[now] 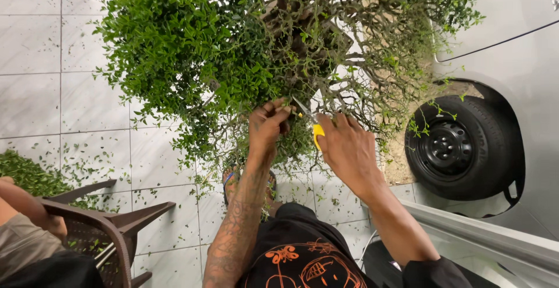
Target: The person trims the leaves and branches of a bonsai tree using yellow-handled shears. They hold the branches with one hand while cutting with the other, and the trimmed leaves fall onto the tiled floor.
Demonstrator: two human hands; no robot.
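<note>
A potted shrub (pixel 198 49) fills the upper middle, dense with small green leaves on the left and thinned to bare twigs (pixel 361 61) on the right. My left hand (pixel 266 126) pinches a thin twig at the shrub's lower edge. My right hand (pixel 348 148) is closed around yellow-handled pruning shears (pixel 314 126), whose blades point up-left toward that twig. Both hands sit close together under the foliage.
A silver car (pixel 512 49) with a black wheel (pixel 454 148) stands at the right. A brown plastic chair (pixel 110 224) and another person's arm (pixel 23 203) are at the lower left. Cut leaves (pixel 26 174) litter the white tiled floor (pixel 52 90).
</note>
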